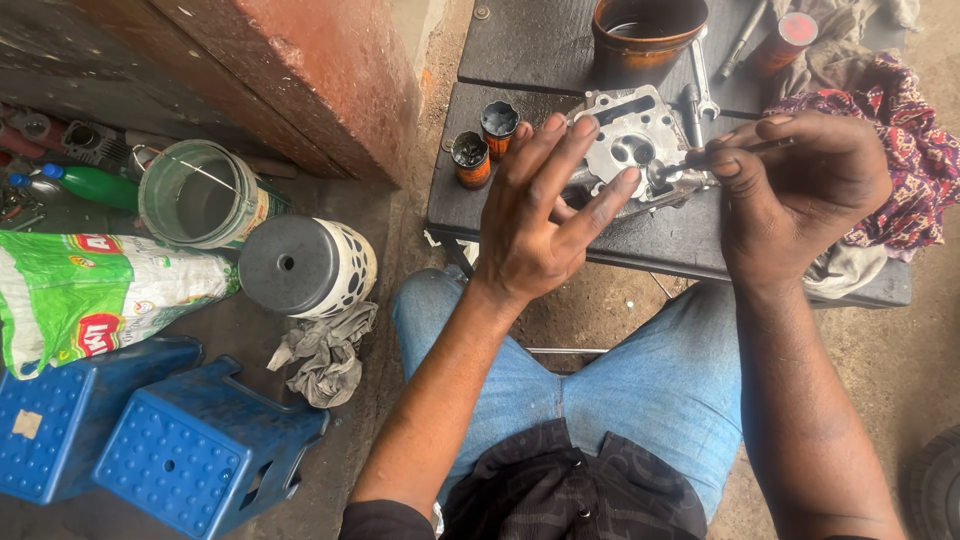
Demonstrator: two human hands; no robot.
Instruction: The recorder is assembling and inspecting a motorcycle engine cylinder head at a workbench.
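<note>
Right hand (790, 190) pinches a thin metal rod (745, 150), its tip meeting the small fittings at the edge of the grey cylinder head (630, 145). Left hand (545, 215) open, fingers spread, fingertips resting on the head's face, grasping nothing. Head lies flat on the dark bench (560, 60), in front of the knees. Judgement: press down firmly with the left hand so the casting stays put, and keep the rod square to the part. Beside it: two small orange-banded cylinders (485, 145), a spanner (703, 85), an orange pot (648, 30), a patterned cloth (905, 150). Blue stools (190, 450) on the floor, left.
</note>
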